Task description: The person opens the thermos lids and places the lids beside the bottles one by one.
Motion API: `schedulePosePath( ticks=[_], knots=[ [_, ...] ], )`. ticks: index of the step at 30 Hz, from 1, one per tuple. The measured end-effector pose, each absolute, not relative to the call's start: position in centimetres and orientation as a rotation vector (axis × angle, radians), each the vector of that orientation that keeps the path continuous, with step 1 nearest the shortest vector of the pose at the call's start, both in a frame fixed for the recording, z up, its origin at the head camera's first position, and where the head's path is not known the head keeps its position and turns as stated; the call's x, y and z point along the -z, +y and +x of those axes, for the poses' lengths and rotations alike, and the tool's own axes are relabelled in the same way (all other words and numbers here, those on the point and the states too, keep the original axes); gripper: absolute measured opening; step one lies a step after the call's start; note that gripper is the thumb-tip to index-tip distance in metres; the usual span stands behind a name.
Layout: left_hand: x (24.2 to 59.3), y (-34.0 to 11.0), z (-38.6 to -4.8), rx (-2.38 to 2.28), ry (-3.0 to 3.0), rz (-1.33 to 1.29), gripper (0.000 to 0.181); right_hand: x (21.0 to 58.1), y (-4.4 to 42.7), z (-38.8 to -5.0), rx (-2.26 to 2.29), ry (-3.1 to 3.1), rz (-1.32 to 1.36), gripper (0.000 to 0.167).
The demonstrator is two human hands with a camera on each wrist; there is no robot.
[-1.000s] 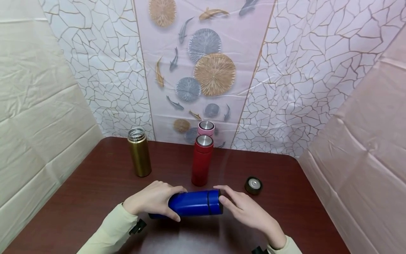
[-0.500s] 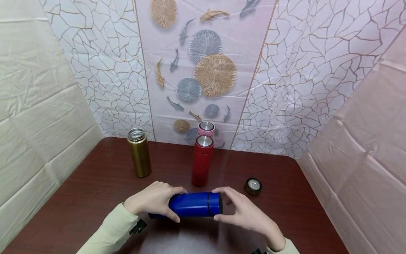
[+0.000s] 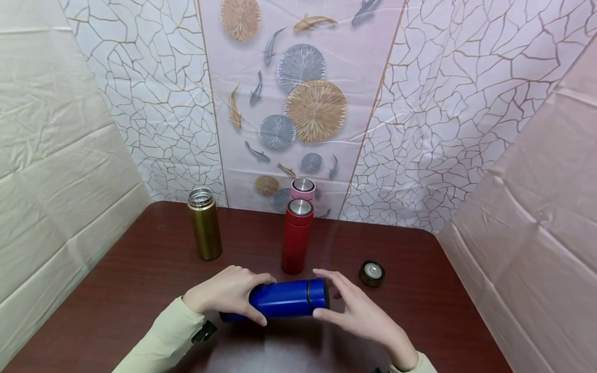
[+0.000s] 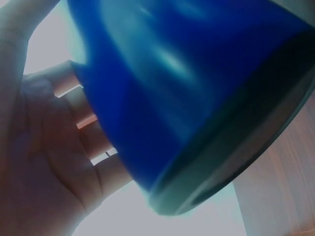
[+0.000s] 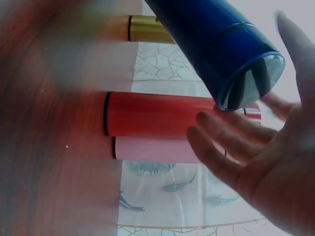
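Note:
A blue thermos bottle (image 3: 284, 299), its lid on, is tilted nearly onto its side above the table's near part, with the lid end to the right. My left hand (image 3: 229, 294) grips its body from the left, thumb in front and fingers behind; in the left wrist view the fingers (image 4: 88, 118) reach round the blue side near the dark base. Around the lid (image 3: 318, 293), my right hand (image 3: 356, 311) is spread with thumb and fingers apart. The right wrist view shows a gap between the thumb and the lid; whether a fingertip touches it I cannot tell.
A red thermos (image 3: 296, 238) stands just behind the blue one, with a pink thermos (image 3: 303, 187) mostly hidden behind it. To the left is a lidless gold thermos (image 3: 205, 228). A dark loose lid (image 3: 371, 273) lies on the brown table (image 3: 410, 311) at right.
My right hand has shifted its fingers about the lid: its thumb moved down to the lid's lower edge, then the fingers lifted a little off the top. The left hand keeps its grip.

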State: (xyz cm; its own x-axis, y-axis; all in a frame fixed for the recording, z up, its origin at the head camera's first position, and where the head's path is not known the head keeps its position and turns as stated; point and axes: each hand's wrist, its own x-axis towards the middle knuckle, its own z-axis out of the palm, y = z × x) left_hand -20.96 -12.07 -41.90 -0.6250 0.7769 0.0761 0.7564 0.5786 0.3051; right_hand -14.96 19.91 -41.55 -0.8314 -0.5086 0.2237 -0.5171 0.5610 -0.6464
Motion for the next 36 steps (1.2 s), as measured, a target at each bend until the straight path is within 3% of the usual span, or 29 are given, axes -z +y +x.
schedulePosePath(
  ticks=[7,14,26,36],
  knots=[
    [41.87,-11.89,-20.98,-0.452,2.743,1.337,0.071,41.89,19.67,-15.10,-1.150,-2.888,0.815,0.049],
    [42.10,-11.94,-20.95,-0.429,2.749,1.336,0.070,41.69,20.02,-14.92,-1.245,-2.878,0.884,0.053],
    [42.24,-12.12,-20.68,-0.434,2.741,1.328,0.071,41.55,20.42,-14.60,-0.994,-2.690,1.116,0.067],
    [41.99,-11.86,-20.61,-0.411,2.761,1.360,0.070,41.80,20.11,-14.83,-0.943,-2.611,0.920,0.045]
  ],
)
